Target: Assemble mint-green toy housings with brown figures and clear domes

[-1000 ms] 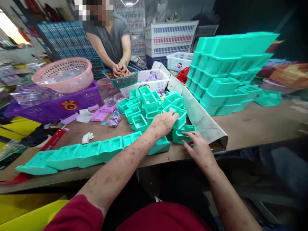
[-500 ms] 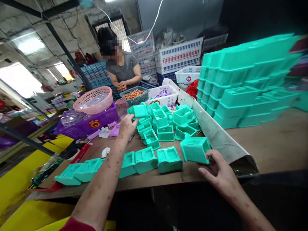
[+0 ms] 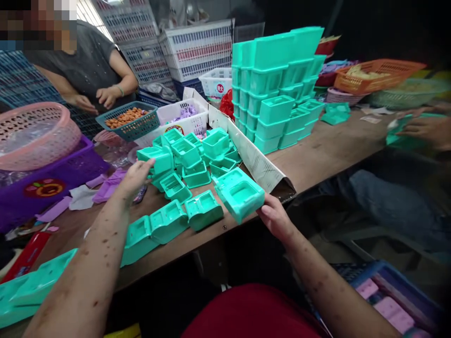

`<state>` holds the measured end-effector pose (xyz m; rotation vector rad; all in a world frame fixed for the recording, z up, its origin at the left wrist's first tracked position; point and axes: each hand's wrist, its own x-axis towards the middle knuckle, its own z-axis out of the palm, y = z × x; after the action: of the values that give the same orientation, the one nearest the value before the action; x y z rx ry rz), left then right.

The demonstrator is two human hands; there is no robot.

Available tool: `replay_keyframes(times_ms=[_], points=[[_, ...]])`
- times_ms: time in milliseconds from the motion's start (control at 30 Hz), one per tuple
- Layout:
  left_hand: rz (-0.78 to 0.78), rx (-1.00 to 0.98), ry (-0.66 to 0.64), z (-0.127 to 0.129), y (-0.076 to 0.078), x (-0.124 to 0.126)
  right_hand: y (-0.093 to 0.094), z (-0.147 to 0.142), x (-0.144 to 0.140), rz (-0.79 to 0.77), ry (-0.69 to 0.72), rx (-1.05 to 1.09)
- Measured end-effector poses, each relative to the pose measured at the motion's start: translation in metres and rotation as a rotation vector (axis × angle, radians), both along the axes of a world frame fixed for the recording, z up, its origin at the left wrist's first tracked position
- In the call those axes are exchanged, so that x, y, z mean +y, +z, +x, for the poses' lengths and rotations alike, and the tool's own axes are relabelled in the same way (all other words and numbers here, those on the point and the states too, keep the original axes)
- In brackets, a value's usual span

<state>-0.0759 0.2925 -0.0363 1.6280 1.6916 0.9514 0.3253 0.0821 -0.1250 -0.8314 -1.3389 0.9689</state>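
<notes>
My right hand (image 3: 275,217) holds a teal plastic box piece (image 3: 238,192) tilted over the table's near edge. My left hand (image 3: 136,178) grips another teal box piece (image 3: 157,157) at the left side of a loose pile of teal box pieces (image 3: 195,157). A row of nested teal pieces (image 3: 165,225) lies along the front edge, to the left of my right hand.
A tall stack of teal boxes (image 3: 278,89) stands beyond a cardboard strip (image 3: 252,152). A person in grey sits across by a basket of brown items (image 3: 127,122). A pink basket (image 3: 35,136) rests on a purple crate (image 3: 49,180). Another person's hand (image 3: 424,129) is at right.
My right hand brought its teal piece nearer and turned its open side up. My left hand still holds its piece by the pile. The view swung to the right.
</notes>
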Motion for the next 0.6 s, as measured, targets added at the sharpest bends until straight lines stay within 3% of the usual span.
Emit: replay_keyframes(times_ms=[100,167,267,400,500,600], points=[[-0.061,-0.105,0.088,0.003,-0.001,0.004,-0.015,0.004,0.004,-0.060,-0.028,0.098],[-0.070,-0.165,0.132,0.004,-0.002,0.007,-0.013,0.008,0.006,-0.104,-0.068,0.066],[-0.069,-0.215,0.105,0.007,-0.004,0.008,0.005,0.014,0.011,-0.174,-0.138,-0.148],[-0.087,-0.211,0.003,0.014,-0.006,0.007,0.034,0.014,0.024,-0.103,-0.109,-0.505],[-0.047,-0.090,0.056,0.017,-0.005,0.012,0.047,0.008,0.039,-0.046,-0.042,-0.686],[0.048,0.081,0.154,0.016,0.001,0.014,0.052,0.001,0.052,-0.027,-0.109,-0.858]])
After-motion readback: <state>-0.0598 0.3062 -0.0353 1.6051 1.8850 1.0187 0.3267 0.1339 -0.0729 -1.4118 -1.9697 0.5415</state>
